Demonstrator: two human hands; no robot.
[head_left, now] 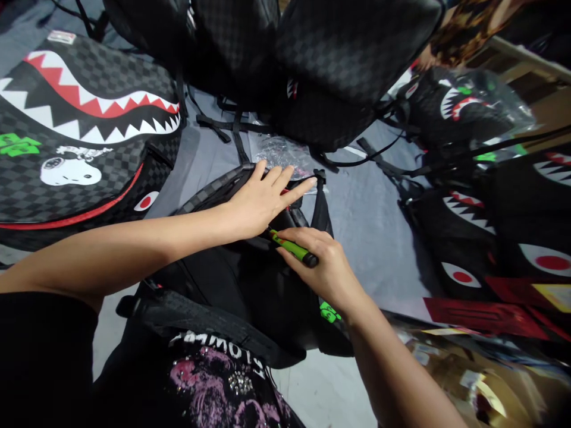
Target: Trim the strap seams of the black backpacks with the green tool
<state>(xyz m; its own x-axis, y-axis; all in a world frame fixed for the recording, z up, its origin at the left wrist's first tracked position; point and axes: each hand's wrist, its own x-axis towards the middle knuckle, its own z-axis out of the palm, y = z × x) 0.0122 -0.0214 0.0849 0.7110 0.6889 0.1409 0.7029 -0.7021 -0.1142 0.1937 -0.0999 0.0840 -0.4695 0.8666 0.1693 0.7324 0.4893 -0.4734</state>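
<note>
A black backpack (pixel 223 279) lies before me at the table's edge, its dark checkered panel (pixel 214 187) on the far side. My left hand (pixel 263 199) rests flat on its upper part, fingers spread. Just below it, my right hand (pixel 319 252) is closed around a slim green marker-like tool (pixel 292 246) with a black end. The tool's tip points toward the bag under my left palm; that palm partly covers the spot, so I cannot tell what the tip touches. A strap (pixel 322 205) stands up beside my left fingertips.
A checkered shark-mouth backpack (pixel 89 131) lies at left. Several dark backpacks (pixel 330 65) stand at the back. More shark-face bags (pixel 468 238) fill the right, one bag (pixel 473 107) in clear plastic. Grey cloth (pixel 370 220) covers the table. Cardboard boxes (pixel 504 386) sit lower right.
</note>
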